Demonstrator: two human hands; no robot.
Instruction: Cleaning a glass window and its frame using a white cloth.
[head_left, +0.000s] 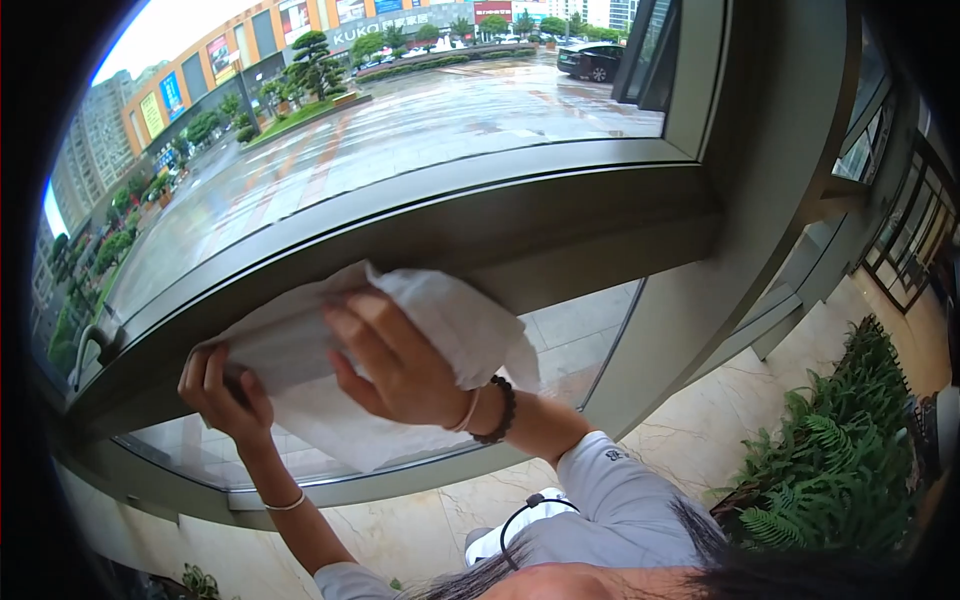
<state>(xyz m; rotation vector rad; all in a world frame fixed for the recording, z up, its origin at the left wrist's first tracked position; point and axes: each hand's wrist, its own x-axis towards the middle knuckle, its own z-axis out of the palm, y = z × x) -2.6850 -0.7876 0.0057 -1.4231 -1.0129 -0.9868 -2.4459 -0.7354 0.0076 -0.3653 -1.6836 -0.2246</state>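
A thin white cloth (457, 315) is spread over the dark face of a metal window ledge (585, 232) and hangs below it. My left hand (229, 401) grips the cloth's left part, fingers bent over the ledge's lower edge. Across the middle of the cloth lies my right hand (394, 356), its fingers spread and pressing it to the ledge; the fingertips are partly blurred. The cloth's loose lower part drapes in front of the lower glass pane (577, 337).
A curved window handle (94, 349) sticks out at the left of the frame. To the right rises a broad metal post (780, 150). Green ferns (832, 450) grow beside the marble floor (442, 517). Beyond the upper glass lies a wet plaza (375, 135) with a parked car (592, 61).
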